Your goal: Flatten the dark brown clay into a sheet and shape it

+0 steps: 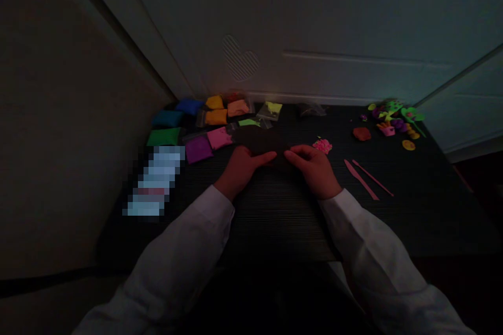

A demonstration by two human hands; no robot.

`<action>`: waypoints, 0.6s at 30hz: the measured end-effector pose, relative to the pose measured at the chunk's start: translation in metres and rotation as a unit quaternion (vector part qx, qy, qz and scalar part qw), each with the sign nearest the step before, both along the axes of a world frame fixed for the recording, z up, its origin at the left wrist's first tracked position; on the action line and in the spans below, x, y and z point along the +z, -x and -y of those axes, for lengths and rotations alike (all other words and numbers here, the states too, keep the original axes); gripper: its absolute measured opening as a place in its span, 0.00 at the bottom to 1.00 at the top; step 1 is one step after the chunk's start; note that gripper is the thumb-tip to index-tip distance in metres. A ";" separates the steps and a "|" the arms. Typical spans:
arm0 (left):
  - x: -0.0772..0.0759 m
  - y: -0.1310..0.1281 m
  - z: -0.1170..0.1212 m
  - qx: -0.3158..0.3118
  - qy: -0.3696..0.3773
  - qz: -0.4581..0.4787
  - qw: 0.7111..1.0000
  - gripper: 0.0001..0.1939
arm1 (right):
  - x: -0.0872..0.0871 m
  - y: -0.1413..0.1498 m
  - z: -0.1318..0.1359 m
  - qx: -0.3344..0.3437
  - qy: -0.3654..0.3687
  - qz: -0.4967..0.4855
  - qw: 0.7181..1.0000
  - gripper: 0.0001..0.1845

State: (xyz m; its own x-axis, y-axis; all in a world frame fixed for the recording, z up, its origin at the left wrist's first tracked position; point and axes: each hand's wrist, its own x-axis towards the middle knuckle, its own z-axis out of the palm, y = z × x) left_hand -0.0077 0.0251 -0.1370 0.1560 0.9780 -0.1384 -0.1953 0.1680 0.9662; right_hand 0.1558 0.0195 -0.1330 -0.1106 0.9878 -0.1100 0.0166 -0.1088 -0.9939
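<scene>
My left hand (pixel 245 162) and my right hand (pixel 313 165) are held close together over the dark table (pixel 275 220). Between and behind their fingertips is a dark brown, flat-looking piece (pixel 259 137); the dim light hides its exact kind. Each hand pinches its near edge, thumb against fingers. Just beyond my right hand lies a small pink, petal-like clay piece (pixel 323 146). Bags of pink clay (pixel 220 138) and purple clay (pixel 198 149) lie to the left of my left hand.
Blue (pixel 189 107), green (pixel 163 137) and orange (pixel 216 116) clay bags line the back left. A blurred bright rectangle (pixel 157 180) lies at left. To the right are a pink plastic knife (pixel 360 179), a thin pink stick (pixel 372 178), a red lump (pixel 361 133) and colourful clay figures (pixel 398 120).
</scene>
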 end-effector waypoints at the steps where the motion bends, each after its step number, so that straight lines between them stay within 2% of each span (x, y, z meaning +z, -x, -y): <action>1: 0.001 -0.001 0.000 0.000 0.004 -0.005 1.000 0.15 | 0.000 0.000 0.000 0.001 -0.002 0.003 1.000 0.11; 6: 0.005 -0.002 0.001 0.009 0.008 -0.014 1.000 0.17 | -0.001 0.002 0.000 -0.004 -0.027 0.012 1.000 0.12; 9: 0.004 -0.001 0.000 0.021 0.008 -0.017 1.000 0.17 | -0.001 0.003 0.001 0.030 0.000 -0.007 1.000 0.13; 12: 0.002 -0.002 -0.001 0.018 0.003 -0.016 1.000 0.16 | -0.001 0.004 0.001 0.070 0.016 0.019 0.997 0.13; 14: 0.001 -0.002 -0.001 0.016 0.005 0.007 1.000 0.16 | 0.000 0.003 0.001 0.072 0.016 0.031 0.997 0.13; 18: 0.001 0.004 -0.006 0.042 0.020 0.111 0.993 0.15 | 0.002 -0.001 -0.001 0.052 0.020 0.015 0.998 0.12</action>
